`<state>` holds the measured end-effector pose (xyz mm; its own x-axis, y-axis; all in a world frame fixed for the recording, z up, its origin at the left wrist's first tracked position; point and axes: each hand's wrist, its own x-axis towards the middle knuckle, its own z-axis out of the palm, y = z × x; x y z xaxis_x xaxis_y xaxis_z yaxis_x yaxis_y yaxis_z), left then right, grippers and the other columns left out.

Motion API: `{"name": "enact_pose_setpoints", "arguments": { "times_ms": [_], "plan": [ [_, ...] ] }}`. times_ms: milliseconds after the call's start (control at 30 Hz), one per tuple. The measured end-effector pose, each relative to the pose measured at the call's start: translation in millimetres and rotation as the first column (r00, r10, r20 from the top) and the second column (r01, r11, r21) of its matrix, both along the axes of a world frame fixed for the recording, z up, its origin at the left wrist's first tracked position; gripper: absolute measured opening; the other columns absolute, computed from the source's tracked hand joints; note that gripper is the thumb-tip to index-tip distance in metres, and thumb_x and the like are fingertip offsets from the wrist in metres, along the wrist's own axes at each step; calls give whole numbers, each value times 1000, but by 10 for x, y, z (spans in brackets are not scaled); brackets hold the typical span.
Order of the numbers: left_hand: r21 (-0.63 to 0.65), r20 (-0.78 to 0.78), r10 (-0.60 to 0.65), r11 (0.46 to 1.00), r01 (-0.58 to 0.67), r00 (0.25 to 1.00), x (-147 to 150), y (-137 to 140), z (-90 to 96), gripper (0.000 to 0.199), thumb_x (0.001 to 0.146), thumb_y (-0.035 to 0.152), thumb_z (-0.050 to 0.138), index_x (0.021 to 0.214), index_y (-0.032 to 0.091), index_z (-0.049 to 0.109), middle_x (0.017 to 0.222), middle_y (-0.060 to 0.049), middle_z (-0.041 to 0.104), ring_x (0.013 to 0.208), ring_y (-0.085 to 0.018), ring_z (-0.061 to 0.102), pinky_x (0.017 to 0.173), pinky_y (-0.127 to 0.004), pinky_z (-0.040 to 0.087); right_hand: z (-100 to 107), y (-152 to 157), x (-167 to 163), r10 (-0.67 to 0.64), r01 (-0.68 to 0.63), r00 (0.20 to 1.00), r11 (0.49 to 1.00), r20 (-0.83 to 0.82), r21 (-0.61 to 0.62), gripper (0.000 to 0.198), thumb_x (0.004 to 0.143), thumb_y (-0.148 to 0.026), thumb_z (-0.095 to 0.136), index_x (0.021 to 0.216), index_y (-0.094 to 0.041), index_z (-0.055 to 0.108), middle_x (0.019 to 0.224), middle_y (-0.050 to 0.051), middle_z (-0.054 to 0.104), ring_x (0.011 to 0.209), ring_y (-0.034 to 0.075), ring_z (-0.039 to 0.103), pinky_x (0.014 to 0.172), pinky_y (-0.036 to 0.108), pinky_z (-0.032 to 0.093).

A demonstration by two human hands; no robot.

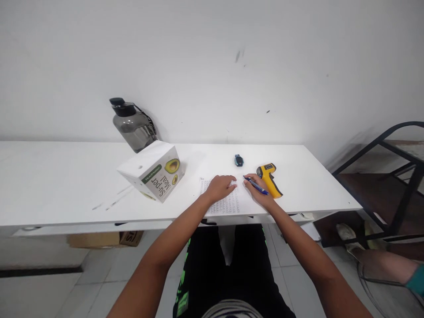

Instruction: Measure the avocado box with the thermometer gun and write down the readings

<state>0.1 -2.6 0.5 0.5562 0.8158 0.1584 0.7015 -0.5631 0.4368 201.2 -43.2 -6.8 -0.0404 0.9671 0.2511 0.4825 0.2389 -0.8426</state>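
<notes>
A sheet of paper (225, 206) covered with rows of handwriting lies near the front edge of the white table. My left hand (219, 188) rests on its upper part, thumb and forefinger apart, with nothing held. In my right hand (256, 187) a blue pen (258, 185) is gripped, its tip pointing toward the upper left, over the sheet's right side. Just right of that hand lies a yellow infrared thermometer (272, 181), partly behind it. A small dark smartwatch (239, 160) with a light blue edge sits beyond both hands.
A white box with avocado pictures (155, 172) stands left of the paper, a grey water bottle (132, 128) behind it against the wall. Under the table is a cardboard box (99, 239). To the right are a black metal frame (394, 221) and another person's limb (384, 264).
</notes>
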Motion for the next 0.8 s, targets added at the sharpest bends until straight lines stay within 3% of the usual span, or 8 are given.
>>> {"name": "enact_pose_setpoints", "arguments": {
  "times_ms": [133,600,800],
  "plan": [
    [0,4,2,1000,-2,1000,-3,-10,6,32,91,41,46,113,23,61,79,0,66,80,-19,62,78,-32,41,-8,0,0,25,-26,1000,998,17,53,36,88,-48,52,112,-21,56,90,4,64,78,20,61,72,32,47],
    [-1,19,0,1000,0,1000,3,-8,1,31,91,41,46,112,23,61,80,-1,65,82,-19,61,79,-33,41,31,-20,0,39,-41,998,998,40,42,34,89,-47,51,112,-22,56,89,4,64,78,19,61,72,31,47],
    [114,166,42,992,-62,985,-28,-32,7,27,92,41,46,102,22,62,83,-2,62,83,-17,57,79,-32,41,29,-20,4,29,-31,998,999,48,42,36,89,-48,48,112,-22,56,85,3,63,74,19,60,70,31,48]
  ]
}}
